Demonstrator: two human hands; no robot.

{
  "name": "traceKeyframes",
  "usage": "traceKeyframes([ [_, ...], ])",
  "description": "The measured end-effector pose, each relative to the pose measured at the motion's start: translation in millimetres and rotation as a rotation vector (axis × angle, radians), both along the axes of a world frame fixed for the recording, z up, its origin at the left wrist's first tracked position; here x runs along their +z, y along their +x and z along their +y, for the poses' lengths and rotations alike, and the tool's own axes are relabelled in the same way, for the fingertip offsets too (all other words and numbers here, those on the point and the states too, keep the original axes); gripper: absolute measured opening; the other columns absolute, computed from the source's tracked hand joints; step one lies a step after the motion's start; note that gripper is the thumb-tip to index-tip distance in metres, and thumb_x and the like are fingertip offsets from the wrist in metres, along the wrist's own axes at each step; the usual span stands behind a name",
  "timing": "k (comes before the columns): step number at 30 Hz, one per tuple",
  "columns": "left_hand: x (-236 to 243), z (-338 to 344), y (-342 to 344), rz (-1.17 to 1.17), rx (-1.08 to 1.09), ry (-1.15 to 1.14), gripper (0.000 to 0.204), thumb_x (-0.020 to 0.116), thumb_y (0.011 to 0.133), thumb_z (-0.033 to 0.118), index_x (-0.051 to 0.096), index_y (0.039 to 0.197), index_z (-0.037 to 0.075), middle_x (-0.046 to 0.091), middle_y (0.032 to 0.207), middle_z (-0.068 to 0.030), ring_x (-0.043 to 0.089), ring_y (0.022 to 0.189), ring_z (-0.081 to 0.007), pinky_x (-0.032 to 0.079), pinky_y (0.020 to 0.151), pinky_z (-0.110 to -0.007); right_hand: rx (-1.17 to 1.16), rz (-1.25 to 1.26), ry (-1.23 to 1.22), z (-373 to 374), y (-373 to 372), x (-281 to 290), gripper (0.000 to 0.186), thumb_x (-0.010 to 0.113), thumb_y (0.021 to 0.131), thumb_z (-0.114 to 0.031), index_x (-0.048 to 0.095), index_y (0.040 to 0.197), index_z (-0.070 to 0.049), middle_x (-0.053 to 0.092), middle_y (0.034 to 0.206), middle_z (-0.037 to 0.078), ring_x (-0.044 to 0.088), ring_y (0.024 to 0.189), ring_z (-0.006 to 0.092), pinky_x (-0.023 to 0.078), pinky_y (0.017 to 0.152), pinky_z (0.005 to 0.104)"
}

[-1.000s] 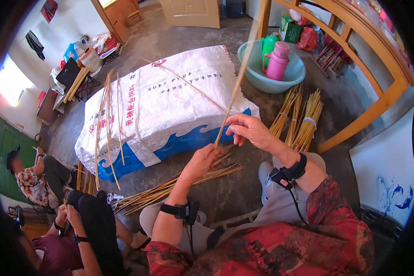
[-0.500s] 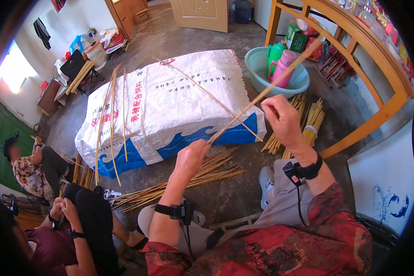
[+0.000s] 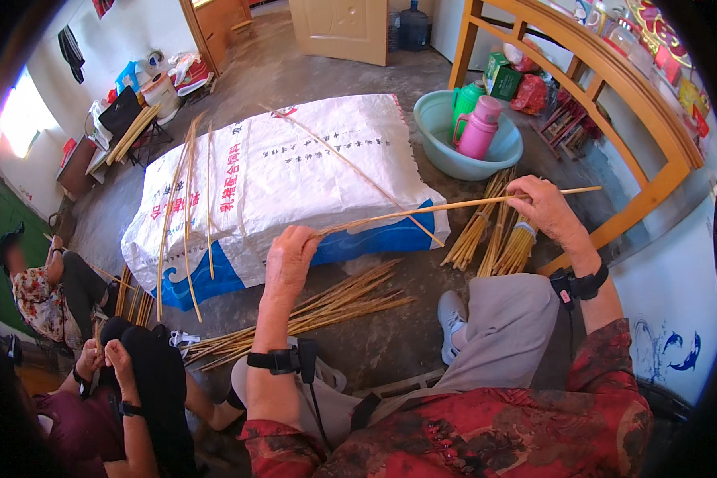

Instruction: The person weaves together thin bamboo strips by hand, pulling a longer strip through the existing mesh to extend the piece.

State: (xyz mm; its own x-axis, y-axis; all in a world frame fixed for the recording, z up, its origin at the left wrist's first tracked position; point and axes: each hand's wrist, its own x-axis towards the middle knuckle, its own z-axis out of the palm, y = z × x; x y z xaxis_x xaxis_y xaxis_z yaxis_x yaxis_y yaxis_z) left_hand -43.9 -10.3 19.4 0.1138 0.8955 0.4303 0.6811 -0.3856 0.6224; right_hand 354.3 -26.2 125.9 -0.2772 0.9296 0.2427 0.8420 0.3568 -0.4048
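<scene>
Stretched between my two hands is one long dry plant stalk [image 3: 438, 207], nearly level, tilted up a little to the right. My left hand [image 3: 288, 259] is closed round its thin, frayed end. My right hand [image 3: 546, 205] grips it near the thicker end, whose tip sticks out past the fingers. Beyond the stalk lies a white woven sack [image 3: 319, 171] with a blue band, spread over a low flat surface. Several single stalks rest on the sack. On the floor below my left hand is a loose pile of stalks [image 3: 311, 311].
Tied stalk bundles [image 3: 518, 247] stand right, near a pale blue basin [image 3: 446, 163] holding a green flask and a pink flask [image 3: 479, 131]. A wooden frame [image 3: 649, 191] rises at far right. Two people sit at left, one close by with hands [image 3: 107, 358] round a stalk.
My right hand has moved right and down and now grips the stalk. The stalk has swung from a steep slant to nearly level. My left hand has shifted slightly left and up.
</scene>
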Motion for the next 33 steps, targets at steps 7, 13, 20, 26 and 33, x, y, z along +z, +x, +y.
traceKeyframes([
  [7, 2.9, 5.9, -7.5, 0.137, 0.253, 0.237, 0.02, 0.061, 0.074, 0.013, 0.056, 0.092, 0.006, 0.054, 0.091, -0.0101, 0.049, 0.094, -0.028, 0.032, 0.084, -0.041, 0.034, -0.095, -0.018, 2.1, 37.4, 5.9, 0.018, 0.052, 0.079, -0.014, 0.058, 0.091, -0.001, 0.056, 0.08, 0.011, 0.055, 0.073, 0.0266, 0.044, 0.067, 0.0324],
  [13, -7.3, 6.1, 11.4, 0.111, 0.205, 0.009, 0.038, 0.06, 0.075, 0.013, 0.049, 0.11, 0.002, 0.049, 0.113, -0.0185, 0.044, 0.106, -0.0341, 0.034, 0.09, -0.04, -0.043, 0.13, -0.084, 42.3, 20.0, 1.8, 0.023, 0.047, 0.084, -0.016, 0.054, 0.095, 0.003, 0.054, 0.073, 0.009, 0.051, 0.065, 0.0156, 0.04, 0.06, 0.0279],
  [20, -24.5, -5.1, 32.0, 0.213, -0.259, -0.256, 0.032, 0.057, 0.078, 0.02, 0.052, 0.105, 0.003, 0.054, 0.103, -0.0172, 0.049, 0.099, -0.0339, 0.038, 0.084, -0.04, 0.121, 0.064, 0.108, 154.9, -52.7, -51.5, 0.023, 0.049, 0.078, -0.008, 0.054, 0.099, -0.001, 0.058, 0.086, 0.02, 0.055, 0.082, 0.0358, 0.044, 0.072, 0.0407],
  [26, -14.5, -7.0, 34.2, 0.149, -0.306, -0.374, 0.03, 0.056, 0.08, 0.02, 0.052, 0.103, 0.003, 0.054, 0.103, -0.0186, 0.05, 0.096, -0.0361, 0.041, 0.082, -0.04, 0.1, 0.163, 0.108, 231.3, -119.8, -112.0, 0.024, 0.054, 0.074, -0.007, 0.056, 0.097, -0.002, 0.058, 0.088, 0.021, 0.057, 0.082, 0.0351, 0.044, 0.073, 0.0393],
  [33, -6.1, -13.2, 24.7, 0.119, -0.278, -0.515, 0.03, 0.054, 0.08, 0.019, 0.052, 0.105, 0.004, 0.053, 0.103, -0.0184, 0.051, 0.094, -0.0371, 0.042, 0.082, -0.041, -0.06, 0.237, 0.097, 284.9, -183.0, -192.4, 0.024, 0.052, 0.071, 0.0, 0.061, 0.092, -0.007, 0.06, 0.085, 0.019, 0.058, 0.082, 0.0327, 0.044, 0.073, 0.0388],
])
